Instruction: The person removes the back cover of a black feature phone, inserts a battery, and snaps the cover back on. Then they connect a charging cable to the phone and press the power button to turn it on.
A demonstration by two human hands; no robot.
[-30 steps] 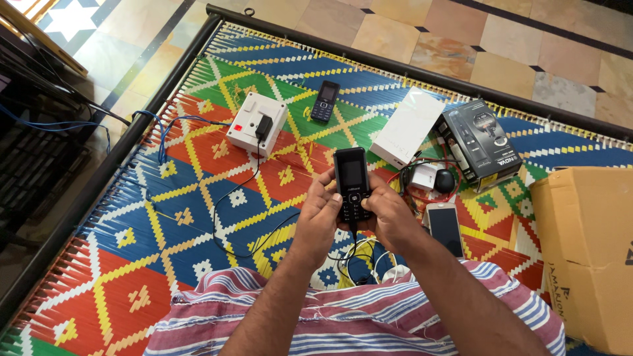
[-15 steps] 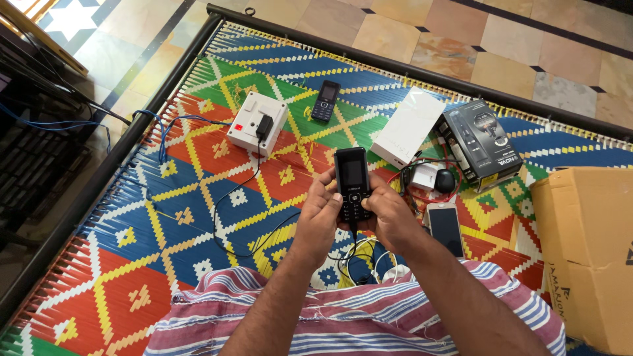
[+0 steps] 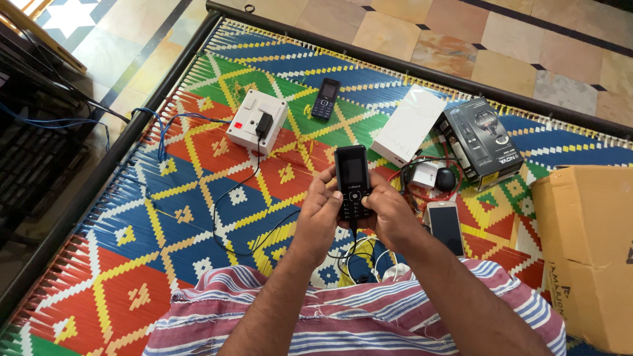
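the person wears a loose cloth garment (image 3: 369, 320) with horizontal stripes in white, blue and a dull reddish pink, the bands uneven in width and the fabric creased into soft folds across the lap and middle. both forearms are bare from the elbow down, with no sleeves, watch, bangles or rings to be seen on the left hand (image 3: 321, 214) or the right hand (image 3: 389, 214). the fingers are uncovered, with short plain nails, and the garment's edge shows a slightly frayed, rumpled hem near the left arm.
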